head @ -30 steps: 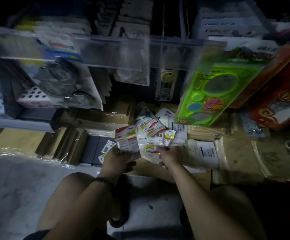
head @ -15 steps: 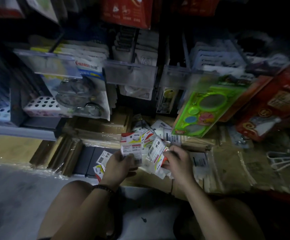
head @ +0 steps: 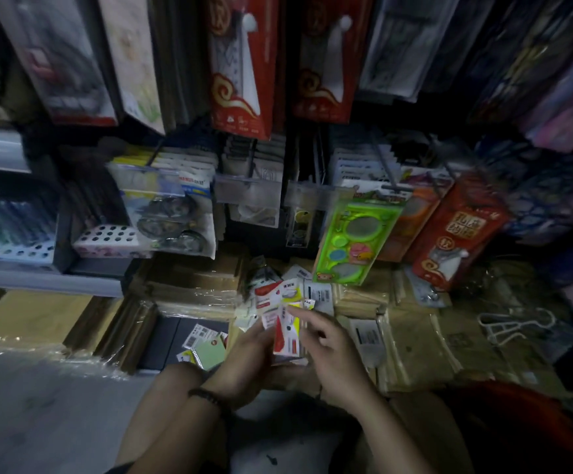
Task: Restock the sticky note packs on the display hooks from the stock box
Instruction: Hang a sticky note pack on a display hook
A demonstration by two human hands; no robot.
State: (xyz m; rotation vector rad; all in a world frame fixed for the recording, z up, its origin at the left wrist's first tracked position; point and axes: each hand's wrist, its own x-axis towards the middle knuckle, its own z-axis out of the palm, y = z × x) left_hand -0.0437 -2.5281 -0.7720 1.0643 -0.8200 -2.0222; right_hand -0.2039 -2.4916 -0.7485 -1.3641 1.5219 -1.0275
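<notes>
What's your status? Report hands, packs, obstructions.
Left hand grips the bundle of sticky note packs. Right hand open, forefinger touching the bundle's top. Bundle not on a hook. Green stencil card hangs close above.

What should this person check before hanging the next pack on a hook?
1. Bunch secure: ok, left hand grips a fan of packs.
2. One pack singled out: cannot tell; right hand touches the fan, but a pinch is unclear.
3. Hang holes lined up: cannot tell, too blurred.
4. Free hook: cannot tell; the hooks above look crowded.
5. Nothing dropped: not ok, stray packs lie left of the hands.
</notes>
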